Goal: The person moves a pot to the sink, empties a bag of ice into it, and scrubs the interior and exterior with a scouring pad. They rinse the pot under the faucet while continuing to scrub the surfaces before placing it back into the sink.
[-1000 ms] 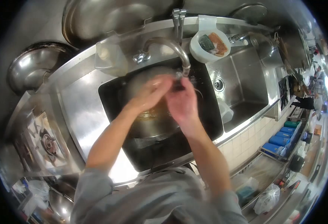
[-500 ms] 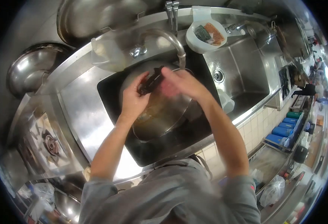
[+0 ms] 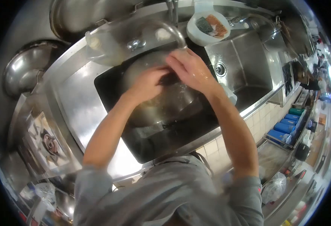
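Note:
A dark brown-black, elongated piece point(image 3: 168, 78) shows between my two hands above the sink; its kind is hard to make out. My left hand point(image 3: 150, 84) is closed around its left side. My right hand point(image 3: 192, 71) reaches over it from the right, palm down, with wet fingers stretched out toward the left hand. Just above the right hand curves the metal faucet point(image 3: 175, 33), its spout end partly covered by the fingers. Beneath the hands sits a large round metal bowl point(image 3: 146, 115) with cloudy, yellowish water, inside the dark sink basin point(image 3: 139, 145).
A white bowl point(image 3: 195, 35) with orange and dark green pads stands behind the sink. A translucent container point(image 3: 105, 49) is at the back left. To the right is a second steel basin point(image 3: 244, 60); a gas burner point(image 3: 50, 143) lies left. Large pans point(image 3: 28, 69) lean behind.
My hands have come closer together, and the right hand now covers much of the dark piece. The left hand has turned inward, and the bowl's near rim has shifted or tilted.

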Motion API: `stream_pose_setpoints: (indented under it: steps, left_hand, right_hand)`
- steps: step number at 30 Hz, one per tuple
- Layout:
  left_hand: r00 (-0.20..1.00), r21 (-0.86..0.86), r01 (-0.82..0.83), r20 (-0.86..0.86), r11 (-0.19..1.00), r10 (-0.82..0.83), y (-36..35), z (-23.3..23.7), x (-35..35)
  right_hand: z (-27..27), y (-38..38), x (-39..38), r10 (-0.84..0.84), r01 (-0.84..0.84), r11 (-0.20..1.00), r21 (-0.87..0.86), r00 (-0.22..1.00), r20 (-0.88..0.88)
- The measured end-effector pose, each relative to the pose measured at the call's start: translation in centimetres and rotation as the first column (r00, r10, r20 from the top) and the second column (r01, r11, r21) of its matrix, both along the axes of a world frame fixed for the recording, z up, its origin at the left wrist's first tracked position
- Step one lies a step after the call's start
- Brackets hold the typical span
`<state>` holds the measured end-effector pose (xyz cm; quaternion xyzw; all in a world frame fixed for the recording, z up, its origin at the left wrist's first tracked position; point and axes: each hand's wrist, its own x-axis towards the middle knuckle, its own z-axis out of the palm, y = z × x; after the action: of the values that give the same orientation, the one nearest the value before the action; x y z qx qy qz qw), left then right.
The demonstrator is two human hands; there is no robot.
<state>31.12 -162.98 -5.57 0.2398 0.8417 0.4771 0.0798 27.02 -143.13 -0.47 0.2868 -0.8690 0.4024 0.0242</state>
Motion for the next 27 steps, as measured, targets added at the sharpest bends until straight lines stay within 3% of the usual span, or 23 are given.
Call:
stream_pose_setpoints:
  steps: [1,3,4,6,7,9,11,13,14,15,16,17,19,20,23,24,26,27]
  left_hand:
    - [1.000,0.001,-0.013,0.009,1.000,0.013,0.5,0.2,-1.2]
    - [0.974,0.043,0.228,0.000,0.973,-0.228,1.5,1.3,-3.8]
    - [0.976,0.046,0.217,0.004,0.975,-0.217,2.3,1.3,-4.2]
    - [0.956,-0.286,0.180,-0.177,0.941,-0.236,4.0,1.5,-5.0]
    - [0.957,-0.285,0.175,-0.174,0.942,-0.230,5.0,1.9,-5.0]
    - [0.992,-0.428,0.034,-0.095,0.903,-0.083,7.0,2.9,-4.8]
    - [0.966,-0.451,0.038,-0.212,0.892,-0.148,8.3,2.8,-4.2]
    - [0.954,-0.277,0.203,-0.158,0.939,-0.253,8.1,3.5,-2.9]
    - [0.966,-0.120,0.168,-0.177,0.978,-0.187,7.9,3.3,-2.0]
    - [0.976,0.039,0.126,-0.184,0.991,-0.117,7.5,2.8,-0.7]
    - [0.991,0.211,-0.013,-0.126,0.977,0.040,7.1,2.0,1.1]
    - [0.982,0.371,-0.151,-0.049,0.916,0.181,6.5,0.6,3.1]
    - [0.821,0.437,-0.570,0.326,0.696,0.468,4.4,-4.1,7.4]
    - [0.646,0.324,-0.762,0.443,0.561,0.621,2.9,-6.7,8.9]
    - [0.286,-0.014,-0.949,0.381,0.315,0.879,-3.4,-20.7,12.8]
    - [0.289,-0.010,-0.948,0.381,0.317,0.878,-5.0,-23.7,13.2]
    - [0.190,-0.305,-0.898,0.382,0.317,0.904,-6.9,-27.5,13.2]
    - [0.194,-0.299,-0.898,0.386,0.321,0.902,-6.9,-28.3,12.7]
  right_hand:
    - [0.1,0.7,0.5,0.013,-0.013,1.000,0.001,1.000,0.009]
    - [0.7,2.5,1.7,-0.071,0.054,0.994,0.098,0.982,0.173]
    - [0.8,3.2,2.5,-0.060,0.042,0.994,0.099,0.982,0.178]
    - [1.2,4.7,4.1,-0.173,0.156,0.984,0.089,0.954,0.246]
    - [1.4,5.2,4.9,-0.168,0.150,0.985,0.089,0.954,0.249]
    - [1.9,6.1,6.5,-0.298,0.198,0.936,0.290,0.885,0.359]
    - [0.8,6.7,8.3,-0.302,0.216,0.937,0.274,0.896,0.326]
    - [-0.2,7.1,9.6,-0.302,0.261,0.947,0.189,0.925,0.233]
    - [-0.2,7.3,10.3,-0.340,0.320,0.940,0.119,0.839,0.426]
    - [-0.3,7.3,10.9,-0.327,0.311,0.944,0.111,0.841,0.432]
    - [-0.3,7.3,11.3,-0.370,0.410,0.911,0.039,0.774,0.514]
    - [-0.2,7.5,11.5,-0.401,0.511,0.859,-0.021,0.698,0.593]
    - [-1.1,8.9,12.3,-0.434,0.572,0.819,-0.029,0.654,0.620]
    - [-1.7,9.7,12.8,-0.467,0.631,0.775,-0.028,0.601,0.649]
    - [-2.9,11.5,14.1,-0.466,0.679,0.729,-0.085,0.584,0.665]
    - [-3.2,11.4,14.6,-0.450,0.694,0.710,-0.119,0.578,0.681]
    - [-3.1,11.2,15.4,-0.463,0.716,0.690,-0.108,0.551,0.694]
    - [-2.9,11.1,15.7,-0.472,0.736,0.670,-0.100,0.526,0.707]
